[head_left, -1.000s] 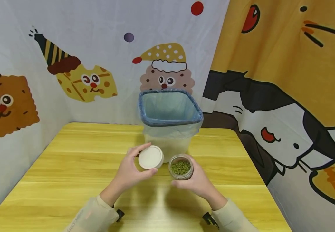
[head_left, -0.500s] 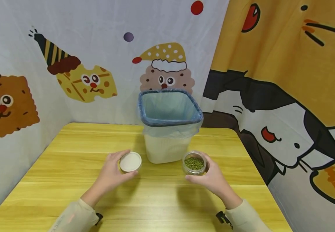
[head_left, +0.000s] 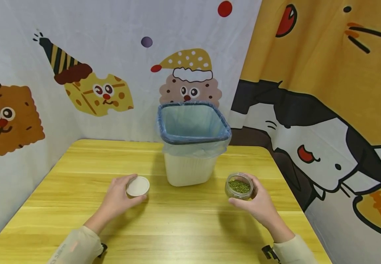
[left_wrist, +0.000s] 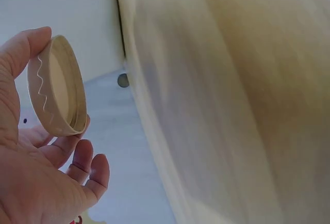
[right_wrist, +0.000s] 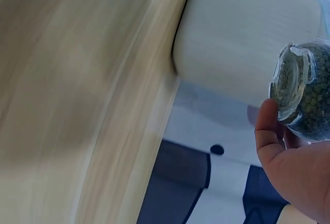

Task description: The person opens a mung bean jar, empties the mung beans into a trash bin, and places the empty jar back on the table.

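A round white lid (head_left: 138,186) is pinched at its edge by my left hand (head_left: 116,196), to the left of the bin. In the left wrist view the hollow underside of the lid (left_wrist: 64,87) shows, with thumb and fingers on its rim. My right hand (head_left: 259,203) grips a clear, uncapped jar (head_left: 239,196) holding green mung beans (head_left: 239,186), right of the bin. From the right wrist view, the base of the jar (right_wrist: 291,79) appears with the beans behind the clear wall. Both hands are held above the table.
A whitish bin (head_left: 190,168) with a blue rim and a clear bag liner stands at the back middle of the wooden table (head_left: 177,220). Behind it hangs a white cloth (head_left: 111,29) with cartoon prints, and at right a yellow printed curtain (head_left: 325,73).
My hands have moved apart: the left with the lid went left, the right with the jar of mung beans went right. The bin has stayed in place.
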### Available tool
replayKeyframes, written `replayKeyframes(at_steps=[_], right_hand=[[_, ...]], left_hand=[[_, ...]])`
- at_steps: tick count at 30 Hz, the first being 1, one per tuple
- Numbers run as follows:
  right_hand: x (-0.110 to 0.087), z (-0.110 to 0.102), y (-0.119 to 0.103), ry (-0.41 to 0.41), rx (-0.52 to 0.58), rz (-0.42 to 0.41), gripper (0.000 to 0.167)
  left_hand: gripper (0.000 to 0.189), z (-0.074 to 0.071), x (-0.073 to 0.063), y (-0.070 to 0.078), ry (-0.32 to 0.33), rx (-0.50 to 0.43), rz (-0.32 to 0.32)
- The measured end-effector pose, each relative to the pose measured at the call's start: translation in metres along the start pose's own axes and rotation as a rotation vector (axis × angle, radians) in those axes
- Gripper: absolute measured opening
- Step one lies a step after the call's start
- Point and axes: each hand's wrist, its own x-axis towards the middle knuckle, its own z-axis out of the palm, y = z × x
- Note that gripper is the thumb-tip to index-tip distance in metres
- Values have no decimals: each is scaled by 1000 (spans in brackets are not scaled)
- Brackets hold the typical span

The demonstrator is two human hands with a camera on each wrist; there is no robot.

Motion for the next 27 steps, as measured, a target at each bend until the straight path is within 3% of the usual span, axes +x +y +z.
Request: replayKeyframes(at_steps=[14,27], right_hand=[[-5,-24,14,79,-68,43,89],[-6,-28,12,63,-28,68,93]], left_hand=[[84,3,2,-9,-39,52,-29],[87,-4,7,-29,-136,137,-132]])
